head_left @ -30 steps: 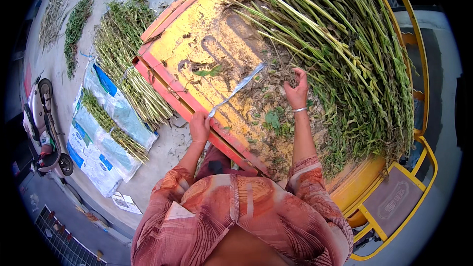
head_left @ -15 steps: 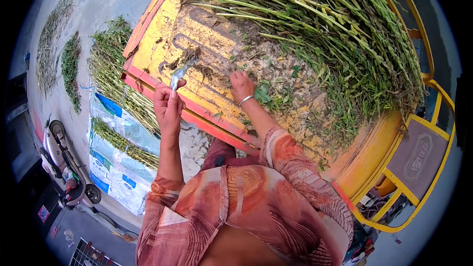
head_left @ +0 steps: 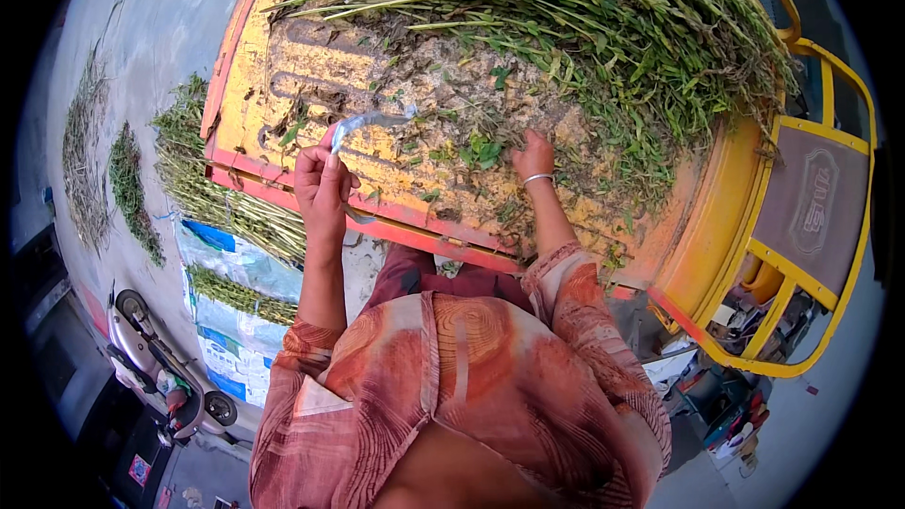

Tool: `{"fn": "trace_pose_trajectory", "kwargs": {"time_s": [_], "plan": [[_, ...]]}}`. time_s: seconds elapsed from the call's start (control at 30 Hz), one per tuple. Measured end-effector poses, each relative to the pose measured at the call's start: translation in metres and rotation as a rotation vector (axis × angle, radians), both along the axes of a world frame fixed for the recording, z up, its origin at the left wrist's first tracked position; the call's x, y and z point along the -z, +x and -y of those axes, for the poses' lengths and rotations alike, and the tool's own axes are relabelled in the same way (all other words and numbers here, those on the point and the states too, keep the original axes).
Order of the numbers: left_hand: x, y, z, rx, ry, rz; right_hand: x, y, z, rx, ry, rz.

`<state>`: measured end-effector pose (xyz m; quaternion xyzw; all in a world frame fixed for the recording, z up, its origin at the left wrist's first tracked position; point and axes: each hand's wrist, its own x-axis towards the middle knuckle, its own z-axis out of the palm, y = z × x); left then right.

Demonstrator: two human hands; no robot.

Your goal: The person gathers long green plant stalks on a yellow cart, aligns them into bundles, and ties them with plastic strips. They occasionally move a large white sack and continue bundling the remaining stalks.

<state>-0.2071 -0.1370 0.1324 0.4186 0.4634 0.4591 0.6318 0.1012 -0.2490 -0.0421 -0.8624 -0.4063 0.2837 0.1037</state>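
Note:
My left hand [head_left: 323, 176] is closed in a pinch on a thin, pale plastic strip [head_left: 363, 121]. One end of the strip reaches out to the right over the cart bed, and a short tail shows below the fingers. To the right, my right hand [head_left: 534, 156], with a bracelet at the wrist, is down among dry leaf litter [head_left: 509, 113] on the yellow cart bed [head_left: 250, 104]. Its fingers look curled, and what they hold, if anything, is hidden. Green leaf scraps [head_left: 481, 151] lie just left of it.
Long leafy plant stalks [head_left: 603, 28] are heaped across the far side of the bed. A yellow rail frame [head_left: 863, 188] stands at the right. On the ground at left are more cut stalks [head_left: 236, 198], white-and-blue sacks [head_left: 222, 349] and a scooter [head_left: 156, 358].
My right hand has moved right across the litter. The strip in my left hand has swung from upright to stretching rightward. The whole view has shifted a little.

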Motion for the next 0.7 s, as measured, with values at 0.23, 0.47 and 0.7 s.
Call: {"fn": "trace_pose_trajectory", "kwargs": {"time_s": [0.23,0.47,0.7], "plan": [[0.004,0.017,0.035,0.009,-0.058,-0.062,-0.048,-0.041,0.01,-0.346,-0.054,0.101],[-0.002,0.035,0.062,0.025,-0.056,-0.122,-0.022,-0.007,-0.016,-0.374,0.162,-0.07],[0.0,0.042,0.08,-0.047,-0.089,-0.126,-0.059,0.051,0.127,0.006,0.24,-0.08]]}}
